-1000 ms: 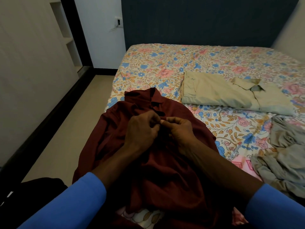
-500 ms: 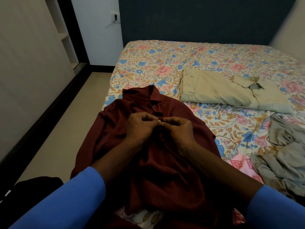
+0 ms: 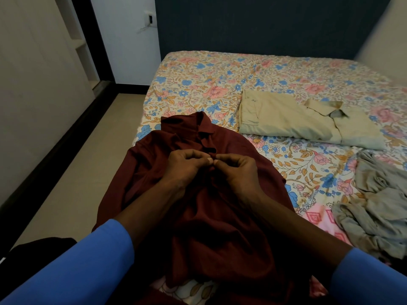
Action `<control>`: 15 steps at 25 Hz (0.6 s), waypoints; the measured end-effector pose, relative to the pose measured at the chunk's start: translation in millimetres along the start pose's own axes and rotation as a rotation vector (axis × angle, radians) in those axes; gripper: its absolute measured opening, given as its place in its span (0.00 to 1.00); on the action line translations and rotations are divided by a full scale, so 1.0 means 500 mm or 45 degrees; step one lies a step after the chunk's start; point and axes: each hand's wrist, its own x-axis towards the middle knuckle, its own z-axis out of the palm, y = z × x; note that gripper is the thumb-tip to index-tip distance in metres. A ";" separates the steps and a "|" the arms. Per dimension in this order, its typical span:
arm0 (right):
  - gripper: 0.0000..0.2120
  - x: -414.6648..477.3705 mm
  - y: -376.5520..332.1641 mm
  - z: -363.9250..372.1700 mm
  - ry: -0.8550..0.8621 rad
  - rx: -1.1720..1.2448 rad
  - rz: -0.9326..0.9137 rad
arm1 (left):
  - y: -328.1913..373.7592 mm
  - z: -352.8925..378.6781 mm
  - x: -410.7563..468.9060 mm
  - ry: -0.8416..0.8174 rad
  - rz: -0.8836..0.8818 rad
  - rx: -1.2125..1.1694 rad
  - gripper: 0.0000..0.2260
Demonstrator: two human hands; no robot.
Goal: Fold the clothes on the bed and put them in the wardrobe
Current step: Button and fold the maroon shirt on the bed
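Observation:
A maroon collared shirt [image 3: 222, 216] lies face up on the near left corner of the bed [image 3: 198, 84], its collar pointing away from me. My left hand [image 3: 187, 167] and my right hand [image 3: 236, 171] meet just below the collar, fingertips together, each pinching the shirt's front placket. A beige shirt [image 3: 297, 122] lies folded flat further back on the bed. A crumpled grey garment [image 3: 378, 203] sits at the right edge of the bed.
The bed has a floral sheet and a dark blue headboard wall behind it. A strip of beige floor [image 3: 83, 172] runs along the bed's left side. A pale sliding door [image 3: 33, 84] with a dark bottom rail stands on the left, with shelves visible behind it.
Both hands stay pinched together at the shirt's placket, with only small finger movement. The view has shifted slightly.

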 end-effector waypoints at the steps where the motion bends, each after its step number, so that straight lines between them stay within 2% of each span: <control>1: 0.06 0.000 0.000 -0.002 -0.008 -0.014 -0.010 | 0.001 -0.003 0.001 -0.027 -0.011 -0.013 0.03; 4: 0.08 0.008 -0.002 -0.013 0.004 -0.142 -0.093 | 0.006 -0.008 0.003 -0.109 -0.032 -0.015 0.04; 7: 0.06 0.018 -0.011 -0.027 -0.037 -0.392 -0.222 | 0.017 -0.015 0.004 -0.186 -0.044 0.043 0.07; 9: 0.06 0.022 -0.017 -0.029 -0.075 -0.450 -0.244 | 0.021 -0.015 0.003 -0.240 -0.040 0.037 0.08; 12: 0.05 0.033 -0.020 -0.028 -0.022 -0.486 -0.285 | 0.021 -0.002 -0.001 -0.203 -0.041 0.010 0.08; 15: 0.05 0.041 -0.016 -0.024 0.077 -0.578 -0.388 | 0.015 0.016 0.002 -0.140 -0.137 -0.070 0.10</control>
